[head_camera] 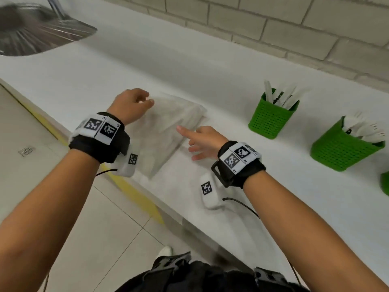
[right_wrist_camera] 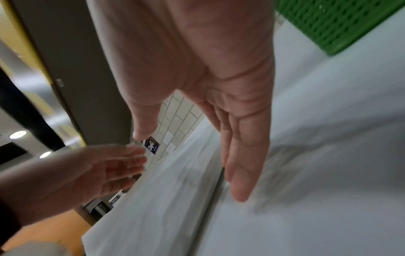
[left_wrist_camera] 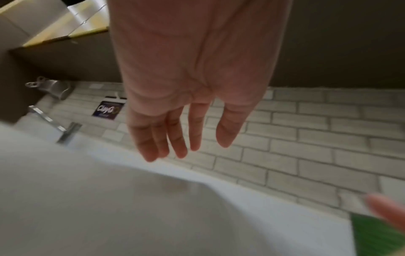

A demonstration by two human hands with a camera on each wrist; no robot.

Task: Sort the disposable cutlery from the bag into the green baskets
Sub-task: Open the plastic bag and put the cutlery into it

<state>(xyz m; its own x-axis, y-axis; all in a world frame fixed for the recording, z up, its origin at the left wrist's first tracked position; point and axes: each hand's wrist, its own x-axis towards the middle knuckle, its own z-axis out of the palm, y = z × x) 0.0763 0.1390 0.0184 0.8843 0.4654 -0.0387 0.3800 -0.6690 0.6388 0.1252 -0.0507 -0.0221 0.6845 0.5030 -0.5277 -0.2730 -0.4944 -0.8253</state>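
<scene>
Steel sink (head_camera: 31, 28) far left of the bag, on the white counter (head_camera: 189, 60). Left hand (head_camera: 130, 106) over the bag's left corner, fingers straight and loose in the left wrist view, holding nothing. Clear bag (head_camera: 168, 131) flat near the counter's front edge, looking empty. Right hand (head_camera: 202, 142) at the bag's right edge, fingers spread and straight, forefinger out over the plastic, gripping nothing. Well right of the bag, first basket (head_camera: 271, 119) with white cutlery (head_camera: 284, 98) standing in it; farther right, second basket (head_camera: 343, 152) filled with white forks (head_camera: 362, 129). Sliver of a third basket (head_camera: 385, 184) at the frame edge.
</scene>
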